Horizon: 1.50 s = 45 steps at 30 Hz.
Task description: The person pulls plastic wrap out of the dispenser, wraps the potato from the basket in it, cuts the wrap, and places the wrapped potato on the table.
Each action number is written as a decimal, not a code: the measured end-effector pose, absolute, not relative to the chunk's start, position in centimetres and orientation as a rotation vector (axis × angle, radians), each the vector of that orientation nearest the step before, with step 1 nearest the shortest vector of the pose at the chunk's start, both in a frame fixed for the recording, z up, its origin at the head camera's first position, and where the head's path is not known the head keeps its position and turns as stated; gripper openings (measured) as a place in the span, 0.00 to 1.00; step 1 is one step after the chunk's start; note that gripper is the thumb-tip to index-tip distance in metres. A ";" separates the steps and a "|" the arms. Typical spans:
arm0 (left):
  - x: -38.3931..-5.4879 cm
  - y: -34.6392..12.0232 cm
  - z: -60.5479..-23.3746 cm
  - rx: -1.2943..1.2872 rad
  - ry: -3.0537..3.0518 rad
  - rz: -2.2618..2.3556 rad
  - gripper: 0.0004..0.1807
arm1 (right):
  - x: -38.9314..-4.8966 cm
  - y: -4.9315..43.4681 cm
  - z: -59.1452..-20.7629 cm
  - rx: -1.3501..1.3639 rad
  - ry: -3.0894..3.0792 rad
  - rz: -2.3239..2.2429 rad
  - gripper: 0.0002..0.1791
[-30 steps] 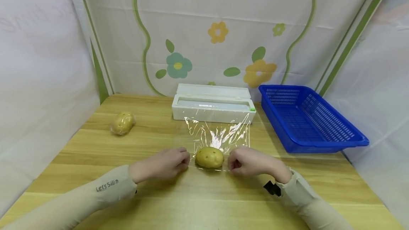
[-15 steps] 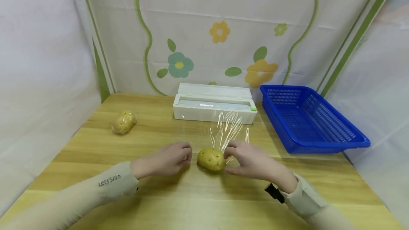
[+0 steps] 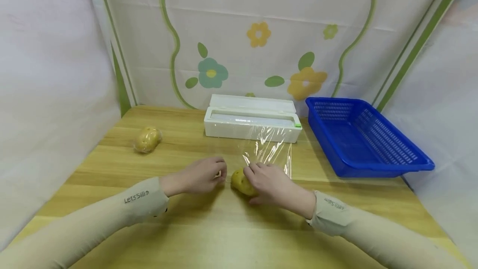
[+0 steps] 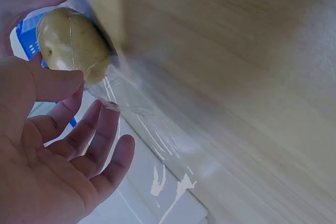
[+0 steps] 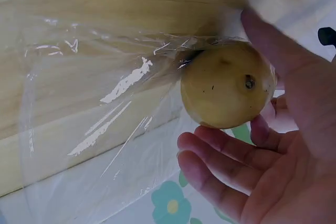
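Note:
A yellow potato (image 3: 239, 182) lies near the middle of the wooden table, on the near end of a sheet of clear plastic wrap (image 3: 274, 148). My right hand (image 3: 271, 184) holds the potato's right side, thumb in front and fingers over the top. In the right wrist view, film (image 5: 105, 114) stretches away from the potato (image 5: 223, 90). Just left of the potato, my left hand (image 3: 204, 174) pinches the edge of the wrap between thumb and forefinger. Its other fingers (image 4: 107, 129) are loosely bent beside gathered film in the left wrist view.
Behind the potato stands a white wrap dispenser (image 3: 254, 130), lid up, with the film running out of its front. A blue plastic basket (image 3: 336, 152) sits at the back right. Another potato (image 3: 147, 139), wrapped in film, lies at the back left. Patterned cloth walls surround the table.
My right hand has come off the film's right corner and moved left onto the potato. The potato has turned slightly, and the film behind it has bunched. My left hand stays by its left side.

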State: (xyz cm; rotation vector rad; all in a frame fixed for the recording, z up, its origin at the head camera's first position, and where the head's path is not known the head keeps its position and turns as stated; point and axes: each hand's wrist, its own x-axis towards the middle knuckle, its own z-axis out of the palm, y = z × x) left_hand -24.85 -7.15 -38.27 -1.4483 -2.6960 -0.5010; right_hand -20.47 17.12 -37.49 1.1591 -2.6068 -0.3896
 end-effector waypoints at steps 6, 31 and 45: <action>-25.1 -7.2 -38.3 -1.428 -2.721 -0.489 0.07 | -20.9 17.4 -37.4 1.131 -2.668 -0.271 0.35; -25.1 -5.3 -36.9 -1.234 -2.615 -0.534 0.26 | -25.0 20.4 -37.6 1.153 -2.808 0.751 0.24; -28.1 -2.1 -38.8 -1.303 -2.783 -0.809 0.30 | -26.0 21.9 -37.8 1.088 -2.956 1.152 0.25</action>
